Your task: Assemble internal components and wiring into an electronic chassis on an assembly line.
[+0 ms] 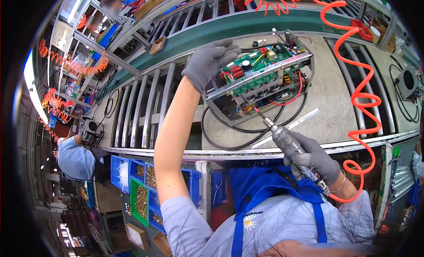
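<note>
An open electronic unit with a green circuit board, a metal rail and coloured wires lies on a pale board in front of me. In a grey glove, my left hand is at its far left corner, fingers stretched out over the board's edge. My right hand, also gloved, is wrapped round an air screwdriver. The tool's bit points up and left into the near lower side of the unit, by a red wire. Whether the bit touches a screw cannot be made out. A black cable loops round the unit.
An orange coiled air hose runs from the screwdriver up past the right side. Metal rollers flank the board. Blue bins and a green bin of small brass-coloured parts stand at lower left. A co-worker is at far left.
</note>
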`<state>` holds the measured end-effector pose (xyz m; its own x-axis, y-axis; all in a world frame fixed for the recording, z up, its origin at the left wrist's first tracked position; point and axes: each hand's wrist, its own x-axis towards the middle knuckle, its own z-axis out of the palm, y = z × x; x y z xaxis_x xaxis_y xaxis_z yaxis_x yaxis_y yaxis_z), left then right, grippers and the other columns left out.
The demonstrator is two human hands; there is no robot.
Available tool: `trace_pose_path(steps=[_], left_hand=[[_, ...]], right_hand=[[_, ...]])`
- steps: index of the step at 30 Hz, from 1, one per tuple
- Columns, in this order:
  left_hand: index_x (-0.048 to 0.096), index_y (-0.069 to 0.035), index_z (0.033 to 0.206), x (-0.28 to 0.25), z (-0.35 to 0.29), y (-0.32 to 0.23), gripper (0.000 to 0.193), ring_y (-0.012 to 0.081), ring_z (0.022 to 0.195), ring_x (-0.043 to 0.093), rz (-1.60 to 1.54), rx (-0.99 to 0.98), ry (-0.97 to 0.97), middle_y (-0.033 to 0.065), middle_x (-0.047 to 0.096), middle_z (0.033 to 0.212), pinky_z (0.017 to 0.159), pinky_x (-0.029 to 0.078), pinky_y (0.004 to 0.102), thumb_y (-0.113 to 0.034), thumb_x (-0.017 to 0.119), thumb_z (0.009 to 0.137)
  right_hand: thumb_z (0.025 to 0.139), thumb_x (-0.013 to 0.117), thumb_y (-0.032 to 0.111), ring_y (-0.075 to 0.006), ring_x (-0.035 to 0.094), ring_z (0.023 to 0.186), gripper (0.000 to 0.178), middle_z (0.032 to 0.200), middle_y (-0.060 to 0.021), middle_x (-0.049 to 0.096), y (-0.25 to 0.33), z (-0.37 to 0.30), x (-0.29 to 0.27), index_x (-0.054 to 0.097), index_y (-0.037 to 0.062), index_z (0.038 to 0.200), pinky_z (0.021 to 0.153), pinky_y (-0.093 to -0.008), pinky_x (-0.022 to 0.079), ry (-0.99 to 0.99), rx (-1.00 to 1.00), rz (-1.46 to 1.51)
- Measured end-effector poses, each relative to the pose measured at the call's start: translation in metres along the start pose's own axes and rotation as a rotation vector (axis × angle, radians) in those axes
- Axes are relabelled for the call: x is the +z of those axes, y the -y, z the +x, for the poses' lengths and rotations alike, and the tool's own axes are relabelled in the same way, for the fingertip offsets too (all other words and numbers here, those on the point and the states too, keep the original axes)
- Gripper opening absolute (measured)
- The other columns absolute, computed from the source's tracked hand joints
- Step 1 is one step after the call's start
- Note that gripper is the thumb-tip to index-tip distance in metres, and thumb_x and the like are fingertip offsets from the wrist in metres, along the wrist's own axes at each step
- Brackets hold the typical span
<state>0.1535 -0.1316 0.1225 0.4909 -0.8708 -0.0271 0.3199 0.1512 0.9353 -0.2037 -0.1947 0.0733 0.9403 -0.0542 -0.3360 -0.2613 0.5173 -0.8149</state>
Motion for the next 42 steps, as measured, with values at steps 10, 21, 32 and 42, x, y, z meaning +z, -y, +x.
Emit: trace_pose_path(steps=[10,21,32,42], left_hand=[[0.039,0.014,0.133,-0.052,-0.055,0.000,0.038,0.0358,0.110,0.063,0.031,0.069,-0.112,0.0301,0.057,0.122,0.091,0.058,0.0379,-0.005,0.040,0.100],[0.040,0.016,0.130,-0.054,-0.040,0.005,0.035,0.0375,0.114,0.061,-0.150,0.110,-0.124,0.0315,0.051,0.128,0.099,0.054,0.0422,0.000,0.035,0.099],[0.062,0.003,0.115,-0.033,-0.063,0.004,0.032,0.0147,0.088,0.068,0.789,0.353,0.019,0.0110,0.072,0.091,0.078,0.052,0.0249,-0.024,0.048,0.103],[0.070,-0.022,0.114,-0.060,-0.043,0.024,0.029,0.0172,0.103,0.060,1.375,0.413,0.212,-0.0023,0.072,0.093,0.114,0.019,0.0429,-0.009,0.059,0.090]], right_hand=[[0.080,0.066,0.020,-0.0131,0.062,0.061,0.080,0.089,-0.0092,0.058,0.002,0.022,0.026,0.029,0.0047,0.151,0.053,-0.0265,0.052,0.005,0.013,-0.137],[0.074,0.071,0.027,-0.0165,0.063,0.057,0.090,0.091,-0.0123,0.061,-0.004,0.018,0.029,0.029,0.0021,0.150,0.050,-0.0275,0.052,-0.053,0.004,-0.102],[0.090,0.058,0.038,-0.0109,0.059,0.063,0.065,0.096,-0.0101,0.060,-0.048,0.037,-0.002,0.039,0.0043,0.142,0.052,-0.0254,0.049,0.228,-0.107,0.517],[0.081,0.068,0.031,-0.0129,0.059,0.062,0.075,0.088,-0.0079,0.058,-0.025,0.016,0.012,0.038,0.0040,0.144,0.054,-0.0265,0.050,-0.003,-0.114,0.038]])
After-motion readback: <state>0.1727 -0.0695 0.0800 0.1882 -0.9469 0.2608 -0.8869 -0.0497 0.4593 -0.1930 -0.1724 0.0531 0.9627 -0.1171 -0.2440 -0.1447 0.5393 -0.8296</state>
